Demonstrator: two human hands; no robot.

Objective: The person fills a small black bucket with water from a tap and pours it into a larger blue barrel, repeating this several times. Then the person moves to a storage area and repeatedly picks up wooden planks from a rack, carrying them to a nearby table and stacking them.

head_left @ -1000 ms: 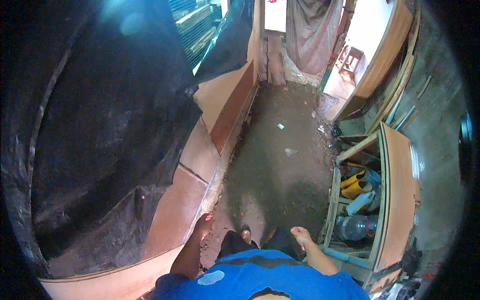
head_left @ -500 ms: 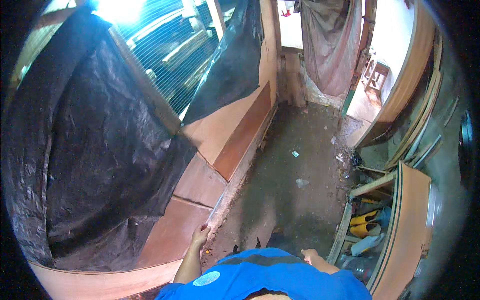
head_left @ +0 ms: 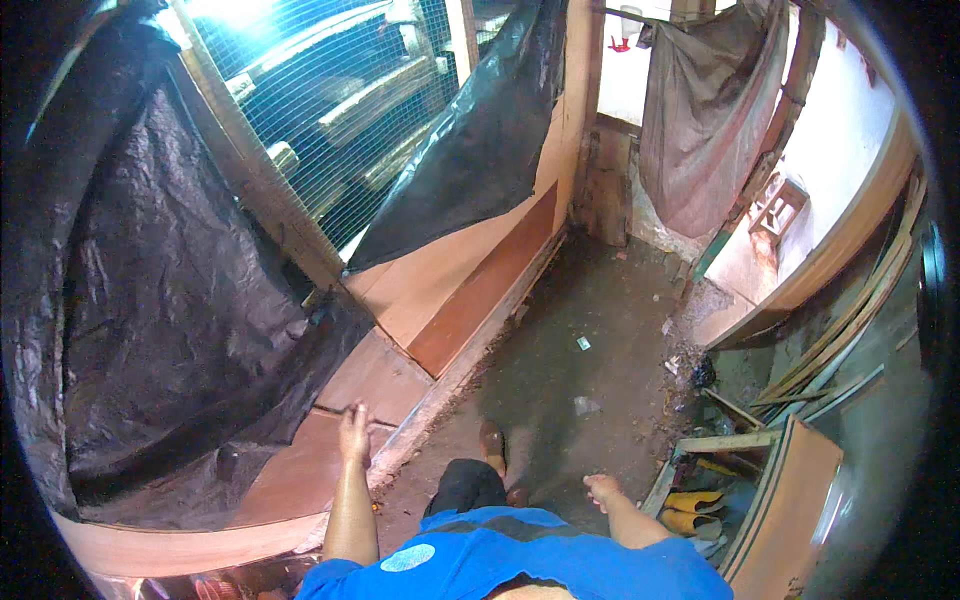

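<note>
My left hand [head_left: 355,434] is raised in front of the brown lower wall panels [head_left: 290,465], its fingers up and a little apart, nothing visible in them. Whether it touches the panels I cannot tell. My right hand [head_left: 603,491] hangs over the dirt floor [head_left: 545,400] with its fingers curled in, and no held thing shows. Below, one leg in dark shorts and a foot [head_left: 493,447] reach forward on the floor. A black plastic sheet [head_left: 180,320] covers much of the wall to the left of my left hand.
Wire mesh [head_left: 330,110] fills the upper left opening. Ahead hangs a dirty cloth [head_left: 705,130] beside a doorway, with a wooden stool [head_left: 780,208] beyond. At right stands a wooden rack [head_left: 765,510] holding yellow boots [head_left: 692,503]. Long boards [head_left: 850,310] lean behind it.
The view has moved forward and turned a little left. One leg has stepped forward. My left hand has risen and shifted left; my right hand is slightly higher.
</note>
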